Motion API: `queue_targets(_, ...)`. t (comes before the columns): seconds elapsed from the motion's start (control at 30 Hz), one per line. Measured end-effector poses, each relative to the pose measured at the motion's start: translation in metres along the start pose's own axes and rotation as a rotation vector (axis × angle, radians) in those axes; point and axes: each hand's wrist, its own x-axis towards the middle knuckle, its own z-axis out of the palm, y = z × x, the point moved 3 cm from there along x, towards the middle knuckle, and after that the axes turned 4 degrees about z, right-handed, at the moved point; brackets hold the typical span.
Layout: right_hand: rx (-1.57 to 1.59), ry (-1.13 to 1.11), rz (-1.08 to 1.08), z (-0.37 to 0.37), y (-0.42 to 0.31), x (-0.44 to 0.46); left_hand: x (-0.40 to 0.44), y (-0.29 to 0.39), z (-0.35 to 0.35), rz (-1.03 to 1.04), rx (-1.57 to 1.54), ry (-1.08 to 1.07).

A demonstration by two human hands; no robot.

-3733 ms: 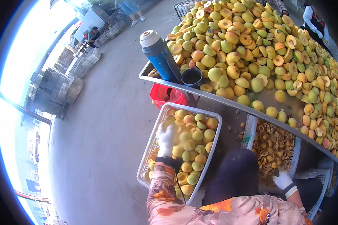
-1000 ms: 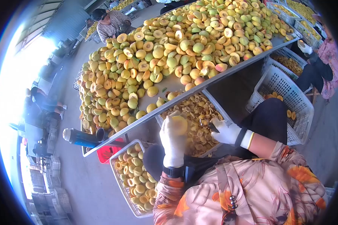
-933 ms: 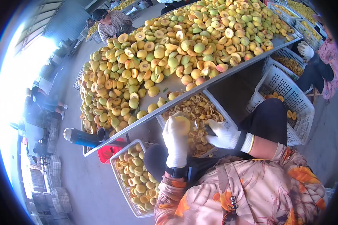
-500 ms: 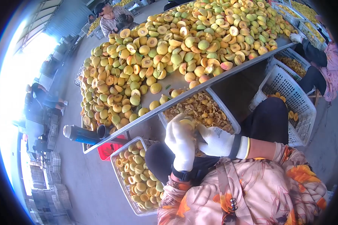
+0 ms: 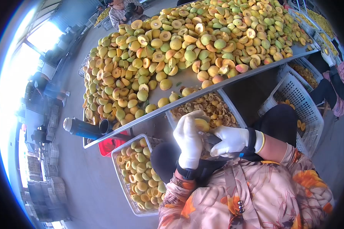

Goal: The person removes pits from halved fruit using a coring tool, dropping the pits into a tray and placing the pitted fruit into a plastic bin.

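Note:
My left hand [image 5: 189, 140], in a white glove, is closed around a yellow fruit half [image 5: 202, 124]. Close beside it, my gloved right hand [image 5: 230, 141] grips a dark tool [image 5: 211, 139], whose end is near the fruit; its exact shape is unclear. Both hands are above my lap, in front of a crate of pits and scraps [image 5: 235, 112]. Beyond them a metal-edged table [image 5: 156, 111] bears a large heap of halved yellow-green fruit [image 5: 191, 55]. To the left of my knee stands a white crate [image 5: 124, 187] full of fruit halves.
A blue thermos [image 5: 82, 128] and a dark cup [image 5: 104, 126] are at the table's left corner. Below is a red container [image 5: 109, 146]. A white basket [image 5: 311, 126] stands right of my knee. One co-worker [image 5: 122, 12] is across the table, another [image 5: 342, 86] at the right.
The view has shifted slightly. Both hands remain together at the fruit half, and the dark tool now shows more clearly. The right co-worker's gloved hand has moved off the table's corner.

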Motion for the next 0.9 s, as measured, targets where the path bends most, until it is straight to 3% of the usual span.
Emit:
queue_targets(0.1,0.018,-0.039,0.082,-0.009,0.011,0.003,0.002,-0.004,0.000,-0.044,0.007,-0.015)
queue_targets(0.2,-0.069,0.018,0.164,-0.008,-0.022,-0.003,0.005,-0.002,0.000,0.118,0.215,-0.064)
queue_targets(0.33,0.268,-0.092,0.198,-0.002,-0.002,0.005,0.009,0.003,-0.009,0.251,0.215,-0.147)
queue_targets(0.37,0.359,-0.067,0.240,-0.002,-0.006,0.004,0.009,0.001,-0.010,0.169,0.159,-0.152)
queue_targets(0.43,0.637,-0.343,0.193,0.000,0.009,0.013,0.004,-0.005,-0.004,-0.090,-0.227,-0.131)
queue_targets(0.5,0.648,-0.202,0.159,0.010,-0.010,0.014,0.010,-0.010,-0.003,-0.105,-0.357,-0.183)
queue_targets(0.77,0.977,-0.592,0.236,0.015,0.004,0.034,0.011,0.002,-0.027,-0.255,-0.441,-0.233)
queue_targets(0.8,0.972,-0.683,0.157,0.019,0.005,0.040,0.011,0.001,-0.033,-0.275,-0.464,-0.248)
queue_targets(0.9,0.924,-0.750,0.195,0.027,0.000,0.052,0.011,-0.016,-0.054,-0.374,-0.595,-0.030)
